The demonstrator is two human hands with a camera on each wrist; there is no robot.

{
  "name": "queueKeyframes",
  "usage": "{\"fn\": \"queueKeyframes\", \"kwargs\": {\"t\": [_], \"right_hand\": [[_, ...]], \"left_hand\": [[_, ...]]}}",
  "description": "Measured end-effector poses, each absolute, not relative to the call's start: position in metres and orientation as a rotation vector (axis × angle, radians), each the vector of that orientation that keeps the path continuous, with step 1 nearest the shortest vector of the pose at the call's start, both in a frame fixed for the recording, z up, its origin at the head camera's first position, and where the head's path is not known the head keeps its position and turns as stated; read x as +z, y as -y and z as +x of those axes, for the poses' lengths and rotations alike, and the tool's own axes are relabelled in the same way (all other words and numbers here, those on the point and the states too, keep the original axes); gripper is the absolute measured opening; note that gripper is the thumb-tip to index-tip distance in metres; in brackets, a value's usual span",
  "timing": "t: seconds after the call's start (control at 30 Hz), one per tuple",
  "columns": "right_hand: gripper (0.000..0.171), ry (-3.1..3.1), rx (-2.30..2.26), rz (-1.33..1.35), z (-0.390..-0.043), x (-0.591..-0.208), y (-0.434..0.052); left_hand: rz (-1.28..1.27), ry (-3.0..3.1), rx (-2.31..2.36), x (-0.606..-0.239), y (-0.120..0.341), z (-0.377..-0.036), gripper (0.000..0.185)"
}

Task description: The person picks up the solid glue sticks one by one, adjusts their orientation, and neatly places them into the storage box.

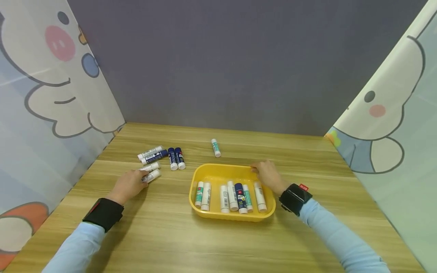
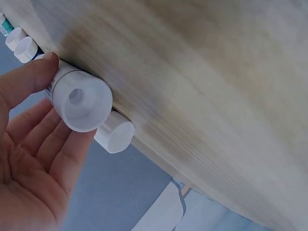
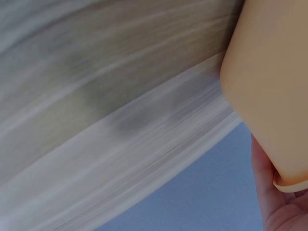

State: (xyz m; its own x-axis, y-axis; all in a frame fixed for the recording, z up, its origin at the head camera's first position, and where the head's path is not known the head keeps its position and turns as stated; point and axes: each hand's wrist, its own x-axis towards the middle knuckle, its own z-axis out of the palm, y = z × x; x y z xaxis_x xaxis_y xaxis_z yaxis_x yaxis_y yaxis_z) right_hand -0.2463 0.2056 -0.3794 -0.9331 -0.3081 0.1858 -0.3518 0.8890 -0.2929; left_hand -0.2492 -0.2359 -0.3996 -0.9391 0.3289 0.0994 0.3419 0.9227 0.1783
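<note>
glue stick (image 2: 81, 102) pinched in left hand (image 1: 129, 185), beside yellow tray (image 1: 208, 170)

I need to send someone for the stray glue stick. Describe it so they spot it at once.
Start at the yellow tray in the middle of the wooden table. Just beyond its far rim lies one glue stick, white with a green label. Unlike the sticks in the tray or the cluster by the left hand, it lies alone.
</note>
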Motion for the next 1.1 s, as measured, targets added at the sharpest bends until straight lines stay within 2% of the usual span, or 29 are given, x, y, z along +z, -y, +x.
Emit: {"fn": "queueKeyframes", "kwargs": {"t": [0.5,0.73,1.1], "right_hand": [[0.019,2.911,0.466,0.513,-0.246,-0.382,-0.209],[0.020,2.902,0.478,0.518,-0.246,-0.383,-0.210],[0.016,2.899,0.472,0.548,-0.247,-0.380,-0.208]], "left_hand": [[-0.540,3.024,-0.303,-0.397,0.233,-0.252,0.035],[-0.575,2.991,-0.303,-0.392,0.228,-0.254,0.023],[-0.568,2.938,-0.289,-0.366,0.197,-0.239,0.037]]}}
